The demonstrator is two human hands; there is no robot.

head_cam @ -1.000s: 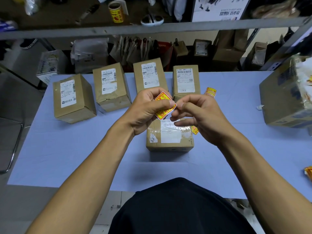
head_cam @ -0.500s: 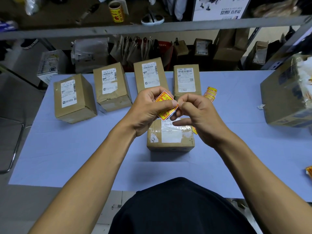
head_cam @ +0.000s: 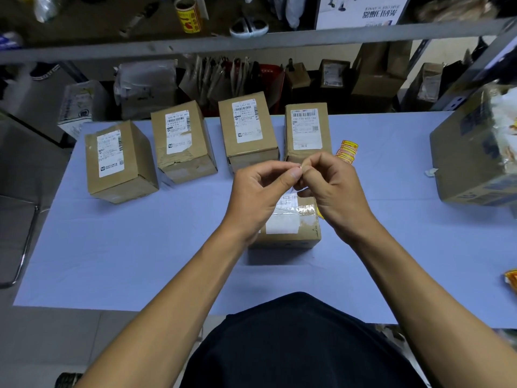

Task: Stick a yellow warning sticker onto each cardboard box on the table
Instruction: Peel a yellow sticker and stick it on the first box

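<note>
Sticker (head_cam: 300, 166) turned edge-on since a moment ago, yellow face hidden | both hands' fingers pinch it above nearest box (head_cam: 291, 225) on surface | backing probably being peeled; four far boxes wait

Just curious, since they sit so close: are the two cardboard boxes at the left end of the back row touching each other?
Apart. The head view shows a strip of blue table between the leftmost box and its neighbour.

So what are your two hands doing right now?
Left hand: pinching a sticker, seen edge-on.
Right hand: pinching the same sticker.
</note>
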